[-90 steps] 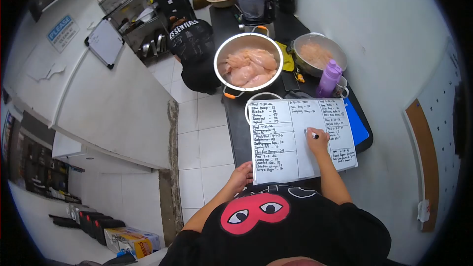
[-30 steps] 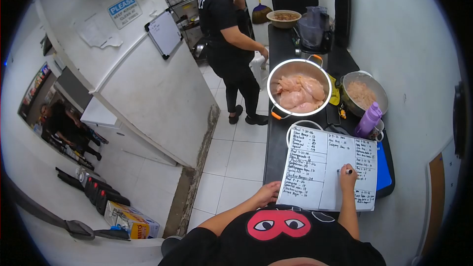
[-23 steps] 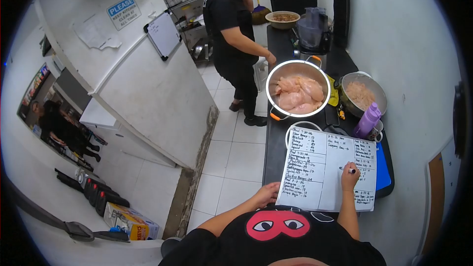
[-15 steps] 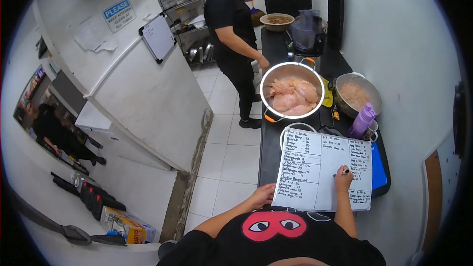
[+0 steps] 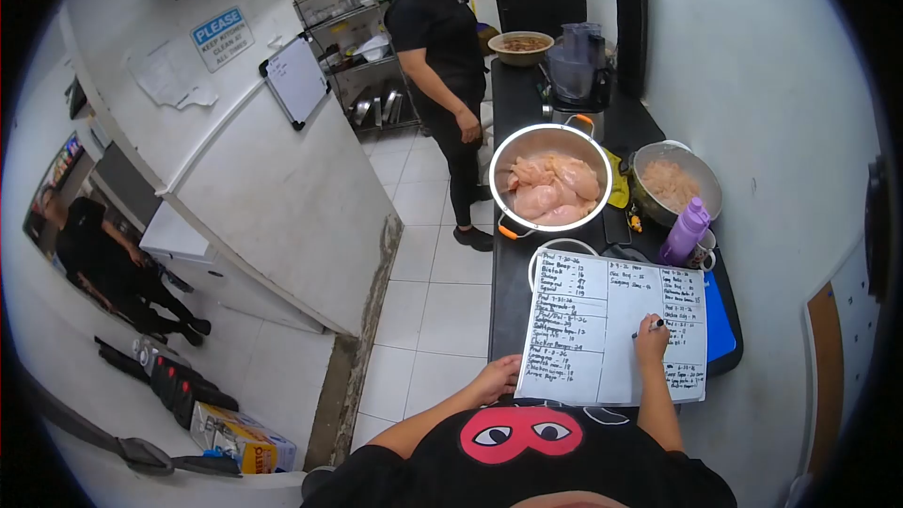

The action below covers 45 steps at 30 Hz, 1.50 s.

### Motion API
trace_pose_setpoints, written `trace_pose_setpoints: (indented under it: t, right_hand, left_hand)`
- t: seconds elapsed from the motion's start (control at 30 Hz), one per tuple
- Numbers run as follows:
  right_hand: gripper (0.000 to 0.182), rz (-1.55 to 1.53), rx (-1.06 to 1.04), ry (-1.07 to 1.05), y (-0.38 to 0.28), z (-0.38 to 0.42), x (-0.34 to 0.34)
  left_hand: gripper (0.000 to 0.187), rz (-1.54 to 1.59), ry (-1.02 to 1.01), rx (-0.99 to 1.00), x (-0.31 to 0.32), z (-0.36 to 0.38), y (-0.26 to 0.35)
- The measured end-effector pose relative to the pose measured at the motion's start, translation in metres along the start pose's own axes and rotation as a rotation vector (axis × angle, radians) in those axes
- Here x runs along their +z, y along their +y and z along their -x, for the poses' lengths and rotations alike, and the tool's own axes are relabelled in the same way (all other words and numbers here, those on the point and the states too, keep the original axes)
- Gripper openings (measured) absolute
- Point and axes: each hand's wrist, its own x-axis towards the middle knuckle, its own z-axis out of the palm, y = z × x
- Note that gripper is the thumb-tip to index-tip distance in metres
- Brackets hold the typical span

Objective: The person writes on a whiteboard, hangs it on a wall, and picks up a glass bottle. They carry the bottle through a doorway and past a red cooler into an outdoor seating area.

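A whiteboard (image 5: 625, 357) covered in columns of handwritten lists lies tilted at the near end of the black counter, against my body. My left hand (image 5: 497, 379) grips its lower left edge, the fingertips partly hidden there. In my right hand (image 5: 650, 342) is a black-and-white marker (image 5: 657, 325), held over the blank part of the middle column. Beyond the board stands a steel pot (image 5: 501, 190) with orange handles, holding raw chicken pieces (image 5: 560, 190).
A purple bottle (image 5: 686, 230), a mug (image 5: 704, 249) and a bowl of pale meat (image 5: 673, 183) stand at the right by the wall. Farther back are a food processor (image 5: 576, 66) and a basin (image 5: 522, 49). One person (image 5: 437, 66) stands left of the counter, another (image 5: 99, 263) at far left.
The person by the counter has drawn their lowered hand back from the pot to their side. The far-left person has shifted. My hands keep nearly the same place on the board.
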Motion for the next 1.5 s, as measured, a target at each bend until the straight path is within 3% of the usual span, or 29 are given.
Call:
trace_pose_setpoints:
  t: [0.23,0.3,0.37,0.43,0.5,0.53,0.57,0.6,0.67,0.77,0.8,0.9,1.07,1.17,1.3,1.4,1.5]
  right_hand:
    - [0.025,0.086,-0.083,-0.037,-0.012,-0.005,0.0]
    - [0.024,0.047,-0.015,-0.089,-0.014,-0.002,-0.001]
    - [0.026,-0.206,0.036,-0.051,-0.001,-0.004,0.018]
    - [0.037,0.155,-0.011,-0.108,0.013,-0.004,0.006]
    - [0.047,0.059,0.323,-0.002,0.044,-0.013,0.007]
    - [0.044,-0.148,0.394,-0.009,-0.007,-0.012,-0.024]
    - [0.039,-0.243,0.425,0.093,-0.016,-0.013,-0.04]
    - [0.034,-0.166,0.507,-0.035,-0.012,-0.015,-0.065]
    - [0.023,-0.246,0.559,-0.066,-0.033,-0.01,-0.11]
    - [0.02,-0.287,0.72,-0.002,-0.003,0.012,-0.152]
    - [0.02,-0.173,0.716,-0.063,0.01,0.022,-0.164]
    - [0.023,-0.021,0.868,-0.167,0.023,0.061,-0.192]
    - [0.025,-0.38,1.106,-0.328,0.024,0.126,-0.209]
    - [0.027,-0.738,1.109,-0.136,0.031,0.157,-0.204]
    - [0.034,-0.965,1.105,0.178,0.072,0.181,-0.21]
    - [0.037,-0.918,1.206,0.243,0.117,0.193,-0.213]
    - [0.043,-1.008,1.246,0.172,0.144,0.193,-0.201]
  left_hand:
    - [0.031,0.019,-0.014,0.018,-0.001,0.001,-0.002]
    - [0.03,0.017,-0.002,0.018,-0.003,-0.003,-0.003]
    - [0.03,0.061,-0.035,0.057,-0.004,-0.005,0.002]
    - [0.029,0.064,-0.057,0.05,-0.01,-0.011,-0.008]
    - [0.033,0.153,-0.156,0.091,-0.013,-0.024,-0.015]
    - [0.035,0.082,-0.145,0.085,0.002,-0.011,0.004]
    - [0.036,0.151,-0.196,0.068,-0.008,-0.023,-0.005]
    - [0.034,0.146,-0.222,0.117,0.003,-0.013,0.006]
    - [0.031,0.14,-0.217,0.118,-0.006,-0.016,0.003]
    - [0.042,0.205,-0.279,0.141,-0.002,-0.003,0.007]
    - [0.053,0.253,-0.309,0.132,-0.003,-0.001,0.007]
    - [0.049,0.307,-0.375,0.144,0.0,0.009,0.015]
    - [0.048,0.32,-0.34,0.183,0.003,0.016,0.025]
    - [0.046,0.259,-0.321,0.281,0.006,0.016,0.027]
    - [0.048,0.205,-0.36,0.393,0.016,0.022,0.032]
    - [0.05,0.125,-0.313,0.409,0.016,0.027,0.042]
    - [0.051,0.123,-0.325,0.395,0.009,0.024,0.041]
